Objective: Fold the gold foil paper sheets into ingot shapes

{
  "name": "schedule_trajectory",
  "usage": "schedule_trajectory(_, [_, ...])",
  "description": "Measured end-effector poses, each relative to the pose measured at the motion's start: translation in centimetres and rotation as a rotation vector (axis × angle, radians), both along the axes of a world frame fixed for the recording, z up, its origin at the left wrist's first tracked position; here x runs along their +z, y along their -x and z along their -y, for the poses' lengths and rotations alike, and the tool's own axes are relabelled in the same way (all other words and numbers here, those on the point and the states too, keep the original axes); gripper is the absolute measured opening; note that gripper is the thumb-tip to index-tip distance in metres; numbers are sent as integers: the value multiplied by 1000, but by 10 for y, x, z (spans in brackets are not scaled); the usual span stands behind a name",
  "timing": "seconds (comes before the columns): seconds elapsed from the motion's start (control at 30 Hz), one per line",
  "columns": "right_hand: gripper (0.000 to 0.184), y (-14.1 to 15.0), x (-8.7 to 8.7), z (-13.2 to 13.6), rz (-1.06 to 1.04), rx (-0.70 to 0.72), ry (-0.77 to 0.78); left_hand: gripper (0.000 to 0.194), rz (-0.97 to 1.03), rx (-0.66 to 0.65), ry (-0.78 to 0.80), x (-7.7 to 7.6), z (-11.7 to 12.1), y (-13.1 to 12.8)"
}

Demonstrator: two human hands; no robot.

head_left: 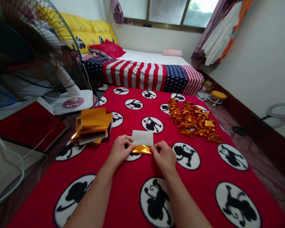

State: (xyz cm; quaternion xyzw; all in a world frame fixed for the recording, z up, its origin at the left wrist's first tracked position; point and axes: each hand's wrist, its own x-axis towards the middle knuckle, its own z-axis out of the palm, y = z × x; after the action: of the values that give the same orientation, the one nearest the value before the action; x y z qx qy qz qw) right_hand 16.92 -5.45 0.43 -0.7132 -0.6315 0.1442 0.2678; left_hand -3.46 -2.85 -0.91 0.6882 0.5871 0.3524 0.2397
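A sheet of gold foil paper (pixel 142 138) lies on the red cloth in front of me, pale side up, with its near edge folded over into a shiny gold strip. My left hand (pixel 120 148) pinches the left end of that fold between thumb and fingers. At the right end, my right hand (pixel 164 155) pinches the same fold. To the left sits a stack of gold foil sheets (pixel 93 122). On the right is a cluster of folded gold paper pieces (pixel 194 118), set close together in rows.
The red cloth (pixel 123 202) with monkey prints covers the table. At the left stands a fan (pixel 72 98) beside a dark red panel (pixel 26 123). Beyond the table is a bed with a flag-patterned cover (pixel 137 74). A yellow stool (pixel 218 95) stands by the right wall.
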Motion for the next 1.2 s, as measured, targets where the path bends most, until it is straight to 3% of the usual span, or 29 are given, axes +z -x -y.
schedule_trajectory(0.33, [12, 1, 1, 0, 19, -21, 12, 20, -17, -69, 30, 3, 0, 6])
schedule_trajectory(0.57, [16, 1, 2, 1, 34, -13, 11, 16, 0, -1, 14, 3, 0, 6])
schedule_trajectory(1.2, [15, 1, 0, 1, 72, 4, 8, 16, -12, -7, 2, 3, 1, 6])
